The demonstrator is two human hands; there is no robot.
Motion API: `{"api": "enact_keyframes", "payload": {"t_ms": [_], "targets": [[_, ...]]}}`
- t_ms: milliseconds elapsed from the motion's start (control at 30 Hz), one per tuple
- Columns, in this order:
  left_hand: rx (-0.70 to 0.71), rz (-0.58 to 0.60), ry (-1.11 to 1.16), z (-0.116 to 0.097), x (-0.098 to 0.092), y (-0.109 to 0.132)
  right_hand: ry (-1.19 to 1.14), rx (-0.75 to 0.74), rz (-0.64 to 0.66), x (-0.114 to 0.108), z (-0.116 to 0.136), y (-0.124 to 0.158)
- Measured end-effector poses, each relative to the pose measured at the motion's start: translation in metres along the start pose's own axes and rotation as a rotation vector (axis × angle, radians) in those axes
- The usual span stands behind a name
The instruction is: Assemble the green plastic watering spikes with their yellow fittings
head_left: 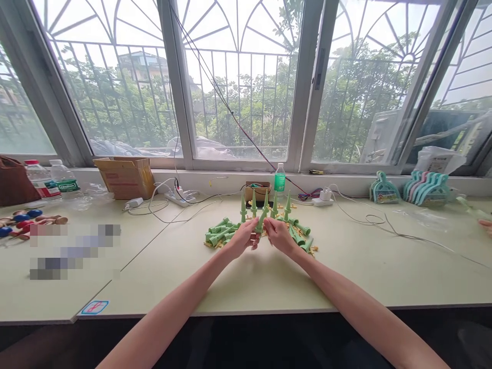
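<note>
Both my hands meet over the middle of the pale green table (238, 287). My left hand (243, 237) and my right hand (277, 236) are closed together on one green cone-shaped plastic spike (262, 221), tilted between them. A loose pile of the same green spikes (220, 233) with small yellow parts lies just left of my left hand. More lie to the right of my right hand (302, 234). Several spikes stand upright in a row (265, 203) right behind my hands.
Along the window sill side lie a cardboard box (125, 177), a power strip with cables (177, 197), a green-capped bottle (280, 179) and stacked teal plastic pieces (425, 187). Water bottles (54, 180) and coloured wooden toys (23, 221) sit far left.
</note>
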State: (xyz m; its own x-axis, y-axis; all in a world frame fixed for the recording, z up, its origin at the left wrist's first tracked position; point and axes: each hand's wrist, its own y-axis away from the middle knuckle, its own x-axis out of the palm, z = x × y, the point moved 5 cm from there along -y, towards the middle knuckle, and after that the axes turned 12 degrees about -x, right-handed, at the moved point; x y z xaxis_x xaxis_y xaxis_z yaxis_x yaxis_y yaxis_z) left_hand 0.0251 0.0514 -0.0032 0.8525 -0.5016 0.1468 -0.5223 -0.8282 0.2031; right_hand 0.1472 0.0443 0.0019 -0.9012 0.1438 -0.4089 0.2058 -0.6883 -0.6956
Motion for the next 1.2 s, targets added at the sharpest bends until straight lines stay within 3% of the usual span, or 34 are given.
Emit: {"api": "enact_keyframes", "payload": {"t_ms": [467,733,1200], "targets": [[-0.057,0.054,0.115,-0.002,0.0,0.004,0.0,0.001,-0.002,-0.004,-0.002,0.0],[0.16,-0.028,-0.085,-0.013,-0.001,0.01,-0.023,0.008,-0.001,-0.005,-0.003,-0.001],[0.334,-0.082,-0.336,-0.01,-0.003,0.004,-0.056,0.065,0.02,-0.004,-0.007,-0.001]]}}
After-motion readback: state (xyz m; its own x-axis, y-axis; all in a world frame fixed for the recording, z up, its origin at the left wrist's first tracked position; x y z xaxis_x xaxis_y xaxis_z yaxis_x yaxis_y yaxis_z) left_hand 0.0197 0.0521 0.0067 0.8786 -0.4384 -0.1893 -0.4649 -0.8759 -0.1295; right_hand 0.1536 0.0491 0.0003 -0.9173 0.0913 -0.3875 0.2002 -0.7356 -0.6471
